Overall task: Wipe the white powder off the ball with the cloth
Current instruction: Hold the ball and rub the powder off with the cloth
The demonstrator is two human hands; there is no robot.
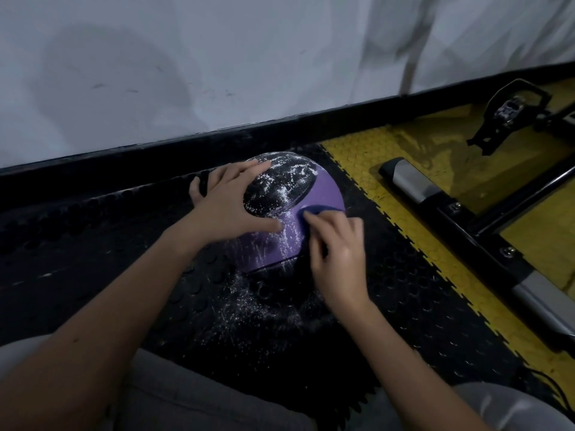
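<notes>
Here, white powder (281,189) speckles a ball (322,191).
The left hand (230,209), fingers spread flat, presses it on a black studded mat (404,275); the right hand (339,256), fingers bent, holds the blue cloth (323,210) against its purple panel.

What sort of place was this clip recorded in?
Probably a gym or workout room: studded interlocking rubber floor tiles in black and yellow, an exercise machine frame with a pedal, and the powder-dusted ball resting on the floor.

Ball (314,194) on mat (93,244), before wall (217,57)
</notes>
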